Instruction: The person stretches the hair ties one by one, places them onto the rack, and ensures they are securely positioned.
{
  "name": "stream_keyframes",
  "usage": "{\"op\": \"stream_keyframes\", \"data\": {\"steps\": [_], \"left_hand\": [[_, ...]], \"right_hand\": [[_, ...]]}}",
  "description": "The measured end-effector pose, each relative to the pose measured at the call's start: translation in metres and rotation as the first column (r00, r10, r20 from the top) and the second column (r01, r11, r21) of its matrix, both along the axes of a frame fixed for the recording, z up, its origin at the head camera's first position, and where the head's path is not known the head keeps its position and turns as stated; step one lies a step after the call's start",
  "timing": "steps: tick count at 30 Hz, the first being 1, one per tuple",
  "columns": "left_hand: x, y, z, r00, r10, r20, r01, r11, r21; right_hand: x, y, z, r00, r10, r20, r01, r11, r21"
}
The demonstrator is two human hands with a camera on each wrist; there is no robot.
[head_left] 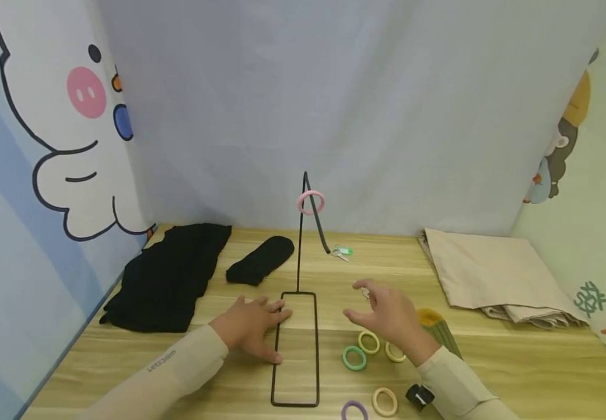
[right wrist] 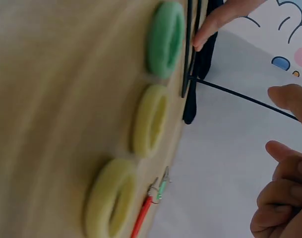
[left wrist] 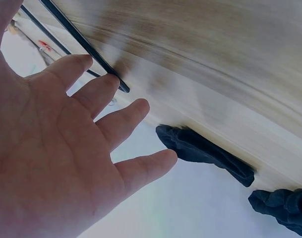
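Purple ring (head_left: 354, 410) and tan ring (head_left: 384, 401) lie nearest on the wooden counter (head_left: 518, 356) — cartoon-print cloth walls around. Left hand (head_left: 250, 326) presses flat on the wire stand (head_left: 296, 344); right hand (head_left: 389, 318) hovers, fingers (right wrist: 284, 163) loosely curled — empty.

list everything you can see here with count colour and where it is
wire stand: 1, black, mid-table, base flat, upright rod
hair ring on hook: 1, pink, top of the stand
loose hair rings: 5; green, two yellow, beige, purple; right of the base
black garment: 1, far left
black sock: 1, left of the rod
keys with green tag: 1, behind the stand
beige cloth: 1, folded, far right
table: 1, light wood
left hand: flat on the base's left edge
right hand: hovering over the rings, empty
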State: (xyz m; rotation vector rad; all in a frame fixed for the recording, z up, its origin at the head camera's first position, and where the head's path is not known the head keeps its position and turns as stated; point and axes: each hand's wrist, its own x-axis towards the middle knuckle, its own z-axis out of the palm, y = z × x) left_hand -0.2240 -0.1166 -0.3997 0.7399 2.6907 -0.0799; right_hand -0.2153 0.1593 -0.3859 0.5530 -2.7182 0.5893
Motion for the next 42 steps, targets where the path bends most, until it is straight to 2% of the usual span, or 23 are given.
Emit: {"op": "stream_keyframes", "data": {"steps": [2, 4, 8, 13, 16, 20, 23, 26, 31, 33, 36, 37, 39, 41, 42], "left_hand": [[0.0, 0.0, 0.001, 1.0, 0.003, 0.0, -0.003, 1.0, 0.001], [0.0, -0.001, 0.002, 1.0, 0.005, 0.001, -0.005, 1.0, 0.005], [0.0, -0.002, 0.003, 1.0, 0.01, 0.007, -0.011, 1.0, 0.015], [0.0, -0.003, 0.003, 1.0, 0.007, 0.001, -0.007, 1.0, 0.019], [0.001, -0.003, 0.002, 1.0, 0.002, -0.002, -0.002, 1.0, 0.028], [0.002, -0.002, 0.0, 1.0, -0.002, -0.011, 0.002, 0.999, 0.033], [0.001, -0.001, -0.002, 1.0, 0.002, -0.015, -0.001, 1.0, 0.028], [0.0, -0.001, -0.003, 1.0, 0.001, -0.014, -0.001, 1.0, 0.022], [0.0, -0.001, -0.002, 1.0, 0.005, -0.005, -0.005, 1.0, 0.02], [0.001, -0.001, -0.001, 1.0, 0.006, 0.001, -0.006, 1.0, 0.024], [0.001, -0.001, 0.0, 1.0, 0.004, 0.006, -0.004, 1.0, 0.028], [0.001, -0.001, 0.0, 1.0, 0.003, 0.007, -0.003, 1.0, 0.029], [0.001, -0.001, 0.0, 1.0, 0.004, 0.006, -0.004, 1.0, 0.027], [0.0, 0.0, 0.0, 1.0, 0.005, 0.002, -0.005, 1.0, 0.024], [0.0, 0.0, 0.0, 1.0, 0.007, 0.0, -0.007, 1.0, 0.023]], "right_hand": [[0.004, 0.005, -0.006, 0.992, -0.013, 0.125, 0.008, 0.999, 0.04], [0.008, 0.01, -0.01, 0.974, -0.018, 0.227, 0.0, 0.997, 0.08], [0.01, 0.021, -0.014, 0.937, 0.026, 0.35, -0.068, 0.992, 0.108], [0.008, 0.032, -0.015, 0.891, 0.085, 0.445, -0.141, 0.986, 0.093], [0.007, 0.035, -0.018, 0.873, 0.089, 0.48, -0.154, 0.983, 0.098], [0.007, 0.036, -0.023, 0.864, 0.094, 0.495, -0.159, 0.983, 0.091], [0.007, 0.034, -0.024, 0.869, 0.111, 0.482, -0.164, 0.984, 0.071], [0.011, 0.03, -0.02, 0.887, 0.125, 0.445, -0.165, 0.985, 0.052], [0.029, 0.013, -0.001, 0.906, 0.191, 0.378, -0.206, 0.979, -0.002], [0.038, 0.005, 0.009, 0.919, 0.255, 0.302, -0.258, 0.966, -0.028], [0.052, -0.006, 0.023, 0.93, 0.359, 0.077, -0.356, 0.933, -0.051], [0.056, -0.01, 0.029, 0.922, 0.386, -0.02, -0.387, 0.921, -0.052], [0.062, -0.018, 0.04, 0.876, 0.434, -0.21, -0.456, 0.887, -0.07], [0.067, -0.027, 0.054, 0.794, 0.464, -0.392, -0.537, 0.838, -0.096], [0.068, -0.031, 0.061, 0.742, 0.472, -0.476, -0.583, 0.805, -0.11]]}}
